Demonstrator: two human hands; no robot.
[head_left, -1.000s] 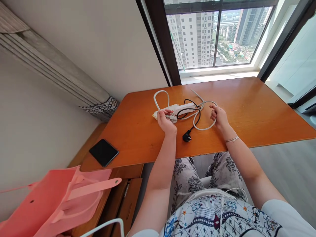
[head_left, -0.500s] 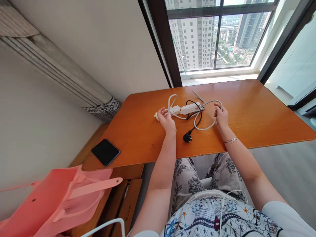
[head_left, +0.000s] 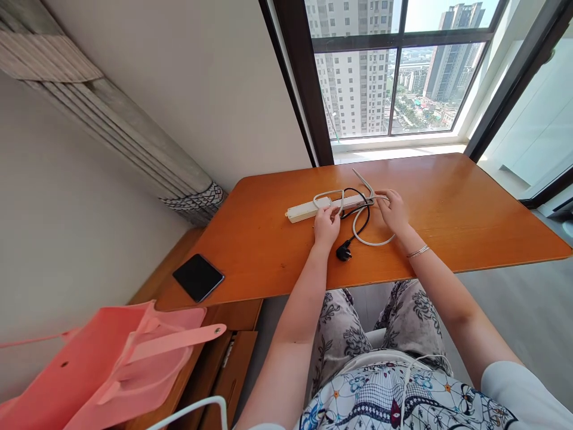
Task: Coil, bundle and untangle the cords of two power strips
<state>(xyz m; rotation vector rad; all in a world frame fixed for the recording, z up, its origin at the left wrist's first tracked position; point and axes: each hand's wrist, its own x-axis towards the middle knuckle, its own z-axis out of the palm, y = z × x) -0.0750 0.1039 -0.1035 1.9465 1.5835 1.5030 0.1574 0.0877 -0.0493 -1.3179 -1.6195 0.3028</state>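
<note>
A white power strip (head_left: 302, 211) lies slantwise on the wooden table, with a white cable (head_left: 375, 243) looped over and around it. My left hand (head_left: 327, 226) is closed at the strip's near side, its fingers pinching a loop of the white cable. At the strip's right end, my right hand (head_left: 392, 211) has its fingertips closed on the same cable where it bunches up. A black cord runs through the loops down to a black plug (head_left: 344, 251), which rests on the table between my forearms. The hands partly hide the strip's middle and right end.
The wooden table (head_left: 465, 221) reaches to the window at the back. A dark tablet (head_left: 198, 278) lies at its left front corner. Below that, a pink bag (head_left: 129, 364) stands open beside wooden drawers (head_left: 235, 364). A gathered curtain (head_left: 147, 149) hangs at left.
My left hand has moved right along the strip from its left end, drawing the cable loop lower. My right hand has shifted left to the strip's right end. The view has tilted up slightly.
</note>
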